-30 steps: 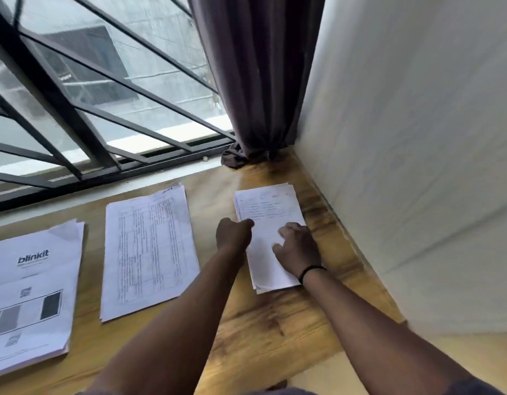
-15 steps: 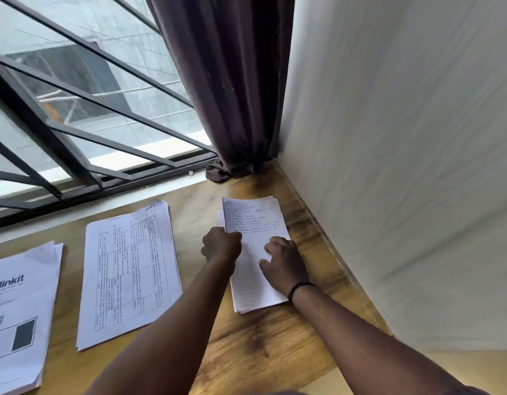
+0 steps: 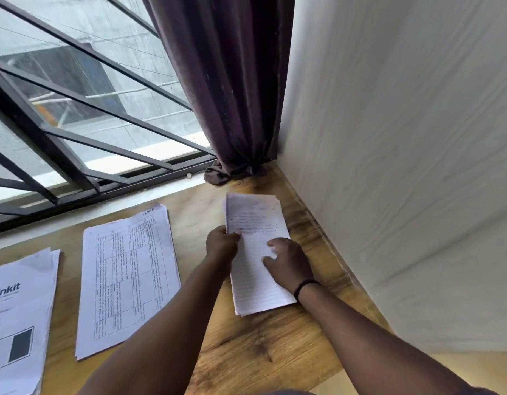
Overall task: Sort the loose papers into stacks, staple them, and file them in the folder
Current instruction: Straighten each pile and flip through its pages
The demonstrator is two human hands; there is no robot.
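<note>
Hidden, cropped and unreadable parts at the desk corner

The printed stack (image 3: 17, 317) is cut off by the left edge, its logo missing the first letter; the handwriting on the lined stack (image 3: 255, 223) is too faint to read, the left hand (image 3: 221, 246) and right hand (image 3: 288, 265) cover its middle, and the left hand's fingertips seem tucked behind its edge.

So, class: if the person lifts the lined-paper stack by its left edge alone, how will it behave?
The lined-paper stack is thin, so it would probably droop. Its top corners look fanned, so unstapled sheets may slide apart. It likely pushes easily across the smooth wooden desk.
</note>
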